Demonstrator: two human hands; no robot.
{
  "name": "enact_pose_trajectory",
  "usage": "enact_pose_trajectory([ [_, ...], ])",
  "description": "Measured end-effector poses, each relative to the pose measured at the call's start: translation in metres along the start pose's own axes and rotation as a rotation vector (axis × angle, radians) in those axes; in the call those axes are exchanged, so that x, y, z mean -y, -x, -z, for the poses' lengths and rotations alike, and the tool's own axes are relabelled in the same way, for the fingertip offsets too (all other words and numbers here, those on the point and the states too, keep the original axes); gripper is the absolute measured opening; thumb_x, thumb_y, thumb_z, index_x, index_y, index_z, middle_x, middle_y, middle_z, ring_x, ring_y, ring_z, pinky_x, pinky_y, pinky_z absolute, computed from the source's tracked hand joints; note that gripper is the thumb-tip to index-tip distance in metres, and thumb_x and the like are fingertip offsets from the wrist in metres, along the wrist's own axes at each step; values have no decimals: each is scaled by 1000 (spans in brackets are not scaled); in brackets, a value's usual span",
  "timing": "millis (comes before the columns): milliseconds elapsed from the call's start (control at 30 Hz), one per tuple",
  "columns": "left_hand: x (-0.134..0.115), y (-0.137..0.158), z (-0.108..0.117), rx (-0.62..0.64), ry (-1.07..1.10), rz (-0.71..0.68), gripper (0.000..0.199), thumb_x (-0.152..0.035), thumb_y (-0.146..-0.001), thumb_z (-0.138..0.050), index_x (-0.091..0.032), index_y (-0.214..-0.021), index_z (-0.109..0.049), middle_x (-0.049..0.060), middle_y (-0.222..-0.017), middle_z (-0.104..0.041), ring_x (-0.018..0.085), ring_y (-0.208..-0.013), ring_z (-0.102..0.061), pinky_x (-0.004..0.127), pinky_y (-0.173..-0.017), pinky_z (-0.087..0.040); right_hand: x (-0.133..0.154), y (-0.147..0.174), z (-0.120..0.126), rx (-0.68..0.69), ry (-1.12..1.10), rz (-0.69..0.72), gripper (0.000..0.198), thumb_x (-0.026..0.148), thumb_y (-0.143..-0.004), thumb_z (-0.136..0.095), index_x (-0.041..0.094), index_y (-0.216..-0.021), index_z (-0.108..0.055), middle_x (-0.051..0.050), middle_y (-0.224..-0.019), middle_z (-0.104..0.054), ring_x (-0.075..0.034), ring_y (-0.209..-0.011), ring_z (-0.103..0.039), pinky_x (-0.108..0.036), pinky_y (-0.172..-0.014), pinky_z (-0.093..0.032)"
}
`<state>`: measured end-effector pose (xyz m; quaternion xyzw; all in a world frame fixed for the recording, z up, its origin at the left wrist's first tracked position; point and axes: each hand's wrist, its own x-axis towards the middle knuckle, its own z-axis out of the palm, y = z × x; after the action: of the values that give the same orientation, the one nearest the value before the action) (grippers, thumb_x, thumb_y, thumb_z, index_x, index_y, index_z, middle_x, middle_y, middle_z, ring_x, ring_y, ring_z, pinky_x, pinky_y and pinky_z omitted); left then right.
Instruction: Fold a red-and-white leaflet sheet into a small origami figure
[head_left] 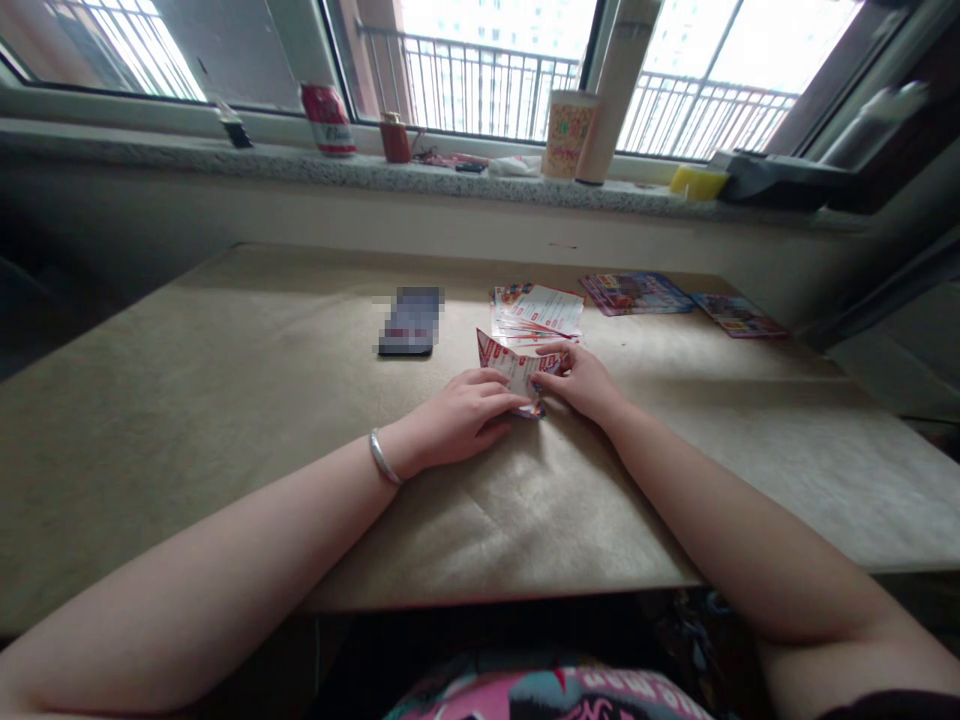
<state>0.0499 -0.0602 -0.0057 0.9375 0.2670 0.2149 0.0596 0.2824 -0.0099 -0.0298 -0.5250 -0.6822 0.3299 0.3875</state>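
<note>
A printed paper leaflet (517, 368), partly folded and creased, stands up at an angle on the table in front of me. My left hand (476, 408) lies at its lower left side with the fingers stretched out across the paper's near edge; a silver bangle (385, 457) circles that wrist. On the other side, my right hand (581, 382) pinches the leaflet's right edge between thumb and fingers. Just behind it lies a fanned stack of similar leaflets (551, 308), white with red print.
A dark phone (411, 322), blurred out, lies left of the stack. Colourful printed sheets (637, 293) and another small pile (739, 314) rest at the back right. On the windowsill stand a red can (327, 120), a paper cup (568, 135) and a yellow sponge-like block (699, 182).
</note>
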Motion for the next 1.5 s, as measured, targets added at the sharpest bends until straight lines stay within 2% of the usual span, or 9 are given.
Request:
enact_pose_trajectory([
  [100,2,1,0,-2,14,6,32,-19,-91,-57,-22,-121,-67,10,-120,-67,25,-123,-54,43,-105,-49,-3,0,-2,11,-30,-8,48,28,-69,-77,20,-114,-60,3,-69,-66,-15,-61,-60,-28,-60,-50],
  [300,2,1,0,-13,-44,36,25,-21,-90,-60,-24,-112,-72,8,-116,-69,26,-120,-55,47,-105,-46,6,3,-2,61,214,18,25,33,-78,-72,17,-96,-69,-6,-86,-74,-19,-73,-65,-30,-68,-50],
  [433,3,0,-1,-3,-62,27,26,-22,-92,-59,-27,-114,-72,6,-117,-70,26,-121,-54,48,-107,-43,14,7,1,76,342,30,25,35,-82,-70,15,-98,-71,-9,-90,-75,-20,-74,-65,-30,-68,-49],
  [700,2,-2,0,-4,-80,-10,21,-22,-94,-55,-25,-106,-72,5,-110,-70,23,-115,-56,44,-106,-44,11,4,3,145,295,244,32,33,-97,-47,19,-83,-73,-11,-99,-76,-27,-95,-68,-39,-88,-50],
  [800,-1,-1,-1,-95,-99,39,16,-20,-90,-56,-21,-99,-69,8,-116,-63,22,-116,-55,42,-107,-46,10,4,4,167,296,278,30,32,-95,-50,19,-85,-74,-11,-98,-76,-27,-95,-68,-40,-88,-50],
  [933,-2,2,-4,-219,-164,116,46,-20,-84,-61,-16,-130,-53,17,-140,-45,29,-135,-42,48,-115,-39,10,5,4,189,323,287,22,26,-92,-55,19,-96,-75,-11,-106,-75,-27,-99,-67,-41,-92,-49],
  [1067,2,5,-6,-190,-216,103,77,-33,-86,-66,-15,-150,-29,20,-155,-32,34,-148,-26,56,-123,-22,14,6,4,253,331,384,22,20,-90,-55,19,-101,-74,-10,-111,-74,-26,-105,-65,-40,-97,-46],
  [1267,8,6,-7,-144,-287,142,95,-50,-82,-73,-12,-153,-24,20,-153,-41,36,-145,-32,60,-124,-12,16,8,3,250,383,402,16,13,-81,-60,18,-88,-74,-9,-94,-75,-24,-93,-63,-37,-88,-48],
  [1500,4,3,0,-127,-363,139,100,-58,-77,-74,-16,-155,-26,17,-144,-51,35,-137,-44,61,-124,-4,17,11,0,147,338,186,8,23,-78,-65,18,-76,-71,-4,-72,-69,-16,-66,-57,-29,-63,-44],
])
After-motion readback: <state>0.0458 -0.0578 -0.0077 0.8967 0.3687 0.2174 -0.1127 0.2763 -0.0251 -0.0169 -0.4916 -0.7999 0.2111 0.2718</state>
